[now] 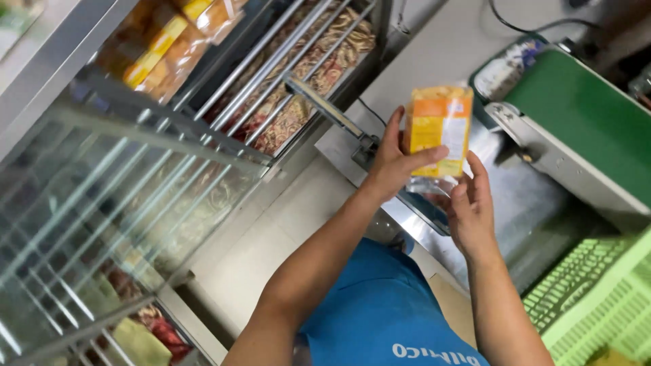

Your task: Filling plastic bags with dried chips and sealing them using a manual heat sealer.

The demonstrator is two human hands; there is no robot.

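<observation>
An orange and yellow packet (439, 129) with a clear lower part is held up over a steel machine table (522, 196). My left hand (393, 159) grips the packet's left edge, thumb across its front. My right hand (469, 210) supports the packet from below, fingers touching its clear bottom end.
A wire trolley rack (142, 176) with bagged orange goods (159, 47) stands at the left. A green conveyor belt (590, 115) runs at the right. A light green plastic crate (597, 298) sits at the lower right. A metal bar (325, 108) juts from the machine.
</observation>
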